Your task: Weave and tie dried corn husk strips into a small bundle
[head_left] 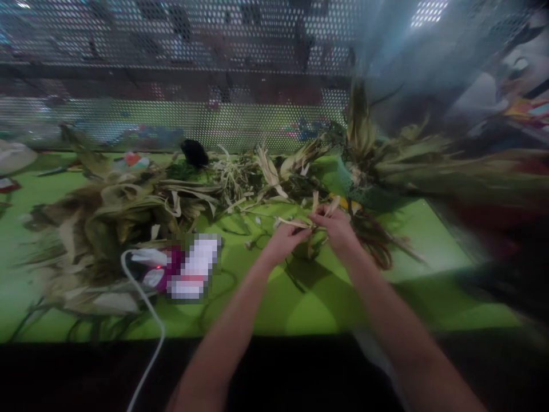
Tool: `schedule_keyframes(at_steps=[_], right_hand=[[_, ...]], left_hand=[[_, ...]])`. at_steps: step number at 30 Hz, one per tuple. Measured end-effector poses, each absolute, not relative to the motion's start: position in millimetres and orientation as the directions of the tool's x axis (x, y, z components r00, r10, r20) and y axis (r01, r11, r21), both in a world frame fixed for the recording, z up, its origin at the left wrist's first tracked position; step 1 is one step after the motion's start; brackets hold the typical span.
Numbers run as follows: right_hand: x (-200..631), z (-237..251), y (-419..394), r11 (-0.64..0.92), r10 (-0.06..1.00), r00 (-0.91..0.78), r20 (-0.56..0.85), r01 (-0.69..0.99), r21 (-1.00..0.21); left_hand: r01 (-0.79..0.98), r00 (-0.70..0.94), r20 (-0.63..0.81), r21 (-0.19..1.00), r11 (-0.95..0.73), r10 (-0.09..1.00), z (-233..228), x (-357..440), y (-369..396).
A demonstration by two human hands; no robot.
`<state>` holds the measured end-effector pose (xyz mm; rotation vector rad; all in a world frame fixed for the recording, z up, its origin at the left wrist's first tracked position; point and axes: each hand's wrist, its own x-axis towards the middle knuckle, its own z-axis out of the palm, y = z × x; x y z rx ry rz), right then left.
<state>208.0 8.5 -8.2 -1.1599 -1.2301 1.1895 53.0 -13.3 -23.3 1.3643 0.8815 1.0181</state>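
In the head view, my left hand (285, 240) and my right hand (338, 228) meet over the middle of the green table (274, 309). Pale dried husk strips (315, 201) stick up and out sideways between their fingertips. Both hands are closed in a pinch on these strips, and the fingers partly hide where the strips cross. Below the hands some darker husk hangs down or lies behind; blur keeps me from telling which. Just beyond the right hand, part of a yellow thing (349, 202) shows.
At the left lies a large heap of dried husks (107, 223). A phone (195, 269) and a white cable (156, 320) lie in front of it. A green basket (364, 191) at the right holds long husks. Behind stands a perforated metal screen (257, 123). A black object (194, 153) sits near it.
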Motion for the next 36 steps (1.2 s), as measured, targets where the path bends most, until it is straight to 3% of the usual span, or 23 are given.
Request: schedule_keyframes(at_steps=[5,10,13,16,24,32,36], right_hand=[[208.2,-6.5,8.9,0.045,0.997,0.055,0.046,0.012,-0.999],[210.0,-7.1,8.3,0.010,1.000,-0.020,0.010,-0.017,-1.000],[204.3,-7.9,5.3,-0.021,0.986,-0.163,-0.032,0.070,-0.997],[197.3,-9.4,2.9,0.021,0.971,-0.239,-0.012,0.134,-0.991],[197.7,-11.5,3.4,0.186,0.966,-0.223,0.134,0.235,-0.954],[198.8,-6.5,3.2,0.122,0.966,-0.251,0.063,0.229,-0.966],[199.2,-10.3,5.3,0.035,0.978,-0.208,0.013,0.101,-0.994]], left_hand=[[-0.110,0.346,0.072,0.993,-0.036,0.936,-20.0,57.3,-18.2],[-0.166,0.071,0.032,0.986,-0.019,0.997,-24.4,56.1,-13.3],[-0.250,-0.042,0.030,0.968,-0.040,0.999,-29.1,53.0,-8.4],[-0.336,-0.054,-0.011,0.942,-0.007,0.998,-30.8,52.2,-7.1],[-0.463,-0.088,-0.164,0.880,0.105,0.983,-25.3,53.8,-10.0],[-0.608,-0.094,-0.278,0.777,0.166,0.956,-19.0,52.6,-9.8],[-0.513,-0.061,-0.226,0.842,0.163,0.972,-22.7,50.9,-8.0]])
